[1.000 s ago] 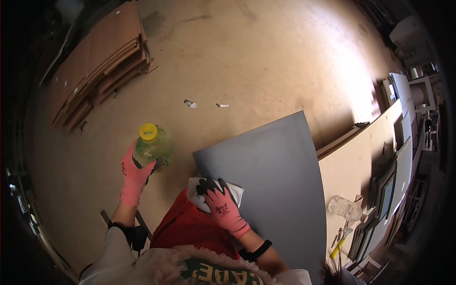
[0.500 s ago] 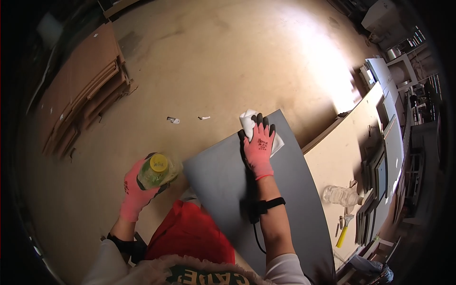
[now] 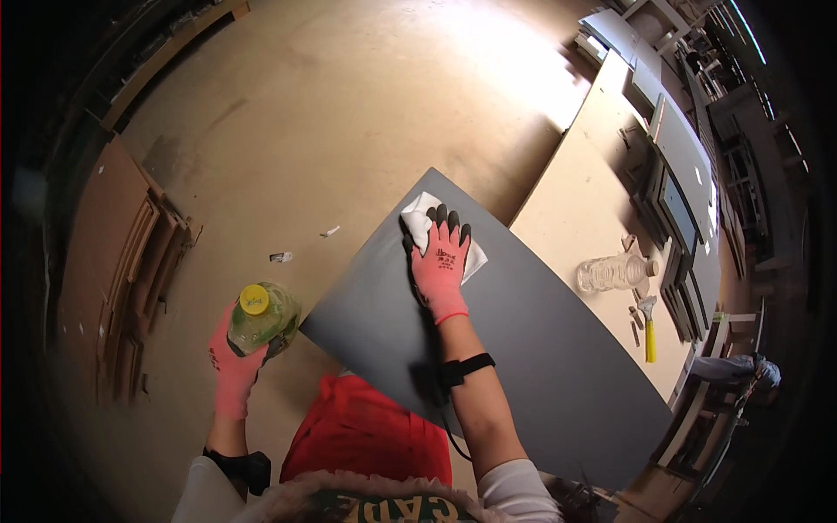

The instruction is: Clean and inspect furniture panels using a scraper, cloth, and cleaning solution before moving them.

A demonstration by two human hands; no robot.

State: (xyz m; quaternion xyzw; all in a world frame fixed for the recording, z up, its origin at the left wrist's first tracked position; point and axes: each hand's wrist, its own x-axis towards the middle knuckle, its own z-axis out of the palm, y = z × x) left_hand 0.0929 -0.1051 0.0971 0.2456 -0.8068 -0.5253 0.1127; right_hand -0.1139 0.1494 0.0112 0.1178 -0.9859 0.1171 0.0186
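Note:
A pink glove with dark fingers covers my left hand [image 3: 234,375], which grips a clear, green-tinted plastic bottle [image 3: 272,321] with a yellow cap. The bottle is held upright, left of the panel's near-left corner. My right hand [image 3: 441,272], gloved the same way, lies on a white cloth [image 3: 418,216] and presses it to the flat grey panel [image 3: 523,375]. Part of the cloth bunches beside the thumb and another part sticks out right of the hand. The fingertips point toward the panel's far corner; the palm side is hidden.
Right of the panel, a pale board [image 3: 558,205] carries a clear bottle [image 3: 606,273] on its side, a yellow-handled scraper [image 3: 649,336] and stacked grey panels [image 3: 671,209]. Brown boards [image 3: 113,261] are stacked at left. Small scraps [image 3: 281,257] lie on the floor. A red cloth item [image 3: 366,427] is below.
The whole view has turned, so the panel's far corner and the floor scraps sit further left. Both hands keep their holds; the right hand with the cloth stays near the panel's far end.

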